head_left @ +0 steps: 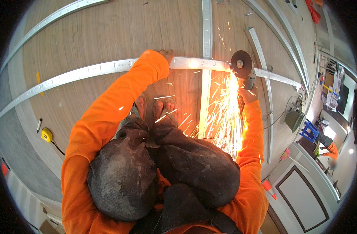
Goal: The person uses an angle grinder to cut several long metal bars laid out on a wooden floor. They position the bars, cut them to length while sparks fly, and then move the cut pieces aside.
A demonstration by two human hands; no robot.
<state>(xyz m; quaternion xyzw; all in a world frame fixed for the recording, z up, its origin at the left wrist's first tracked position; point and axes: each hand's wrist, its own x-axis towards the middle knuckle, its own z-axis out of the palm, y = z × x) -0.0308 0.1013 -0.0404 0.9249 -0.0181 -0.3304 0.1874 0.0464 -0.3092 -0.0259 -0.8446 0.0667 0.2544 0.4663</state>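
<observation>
My left hand is closed around a long silver metal channel that runs across in front of me. Partly hidden behind the orange sleeve, its fingers wrap over the channel's far side. In my right hand is an angle grinder, gripped by its body. The grinder's dark round disc meets the channel to the right of my left hand. A bright stream of sparks sprays from there back toward my right forearm and knee. Under the held channel, another metal channel lies crosswise on the floor.
More metal channels lie on the wood-look floor. A yellow tape measure and a marker are at left. My bare feet are near the sparks. Right: a cord, a blue stool, an orange cone and another person.
</observation>
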